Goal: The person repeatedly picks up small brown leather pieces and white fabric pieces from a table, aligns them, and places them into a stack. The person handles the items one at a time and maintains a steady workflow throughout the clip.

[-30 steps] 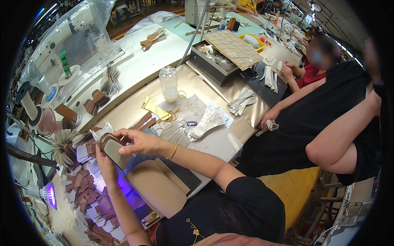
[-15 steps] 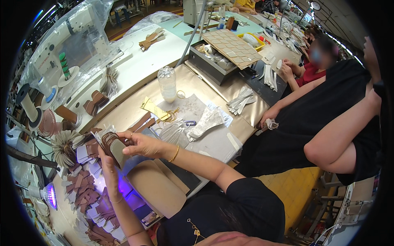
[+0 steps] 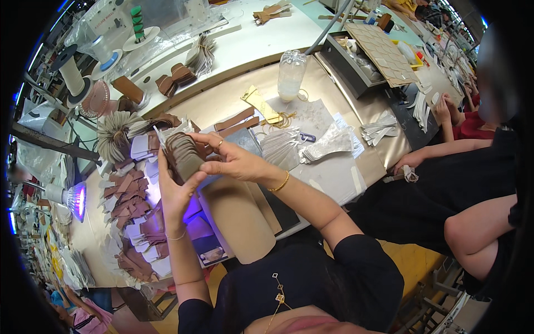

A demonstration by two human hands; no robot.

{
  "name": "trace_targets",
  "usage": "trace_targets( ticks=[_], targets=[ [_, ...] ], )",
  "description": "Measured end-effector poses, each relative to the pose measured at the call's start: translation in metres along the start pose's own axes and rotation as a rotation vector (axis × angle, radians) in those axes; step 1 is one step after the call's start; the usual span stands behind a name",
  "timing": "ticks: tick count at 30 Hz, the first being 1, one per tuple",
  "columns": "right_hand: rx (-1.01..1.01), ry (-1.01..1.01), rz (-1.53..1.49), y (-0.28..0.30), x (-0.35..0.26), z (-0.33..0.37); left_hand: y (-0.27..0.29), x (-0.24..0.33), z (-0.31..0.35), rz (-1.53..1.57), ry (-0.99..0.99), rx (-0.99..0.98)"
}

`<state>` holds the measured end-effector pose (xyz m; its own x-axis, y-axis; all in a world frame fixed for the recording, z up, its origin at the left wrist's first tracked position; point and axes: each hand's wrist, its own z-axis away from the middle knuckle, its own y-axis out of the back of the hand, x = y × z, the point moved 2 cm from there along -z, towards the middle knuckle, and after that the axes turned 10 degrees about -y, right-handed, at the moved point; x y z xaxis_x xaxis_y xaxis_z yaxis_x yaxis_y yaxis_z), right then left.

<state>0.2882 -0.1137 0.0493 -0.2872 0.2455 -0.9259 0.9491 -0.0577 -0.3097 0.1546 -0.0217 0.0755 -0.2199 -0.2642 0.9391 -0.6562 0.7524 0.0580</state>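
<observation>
A thick stack of brown and grey leather-like pieces (image 3: pixel 182 151) stands tilted between my two hands, its edges fanned. My left hand (image 3: pixel 177 192) grips it from the left and below, thumb against the near face. From the right, my right hand (image 3: pixel 236 161) closes on the same stack, with the thumb in front and the fingers behind. Just under my hands lies a curved tan sheet (image 3: pixel 236 220). Many loose brown and white cut pieces (image 3: pixel 130 195) are heaped to the left of my left hand.
A lit purple lamp (image 3: pixel 77 201) stands at the left. Bundled strips (image 3: pixel 118 133) lie beyond the heap. Farther right are a clear plastic bottle (image 3: pixel 291 75), silvery pieces (image 3: pixel 328 143) and a dark open box (image 3: pixel 347 64). At the right, a person's hand (image 3: pixel 410 161) rests near the table edge.
My view has swung, so the table's contents sit farther right and higher. The stack's edges now show more fanned, and my left thumb has come round onto its near face.
</observation>
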Motion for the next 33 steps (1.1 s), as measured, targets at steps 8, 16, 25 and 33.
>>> trace_targets(
  ticks=[8, 16, 25, 33],
  targets=[
    [-0.008, -0.047, 0.227, 0.019, -0.027, -0.004, 0.001, -0.007, 0.009, 0.507, 0.108, 0.051],
    [0.68, -0.038, 0.581, 0.145, 0.013, -0.136, -0.043, -0.009, 0.025, 1.336, 0.282, -0.005],
    [1.002, -0.419, 0.728, 0.227, 0.083, -0.233, -0.058, -0.018, 0.044, 1.068, 0.352, 0.04],
    [1.066, -0.38, 0.721, 0.266, 0.106, -0.248, -0.062, -0.014, 0.041, 0.921, 0.304, 0.081]
  ],
)
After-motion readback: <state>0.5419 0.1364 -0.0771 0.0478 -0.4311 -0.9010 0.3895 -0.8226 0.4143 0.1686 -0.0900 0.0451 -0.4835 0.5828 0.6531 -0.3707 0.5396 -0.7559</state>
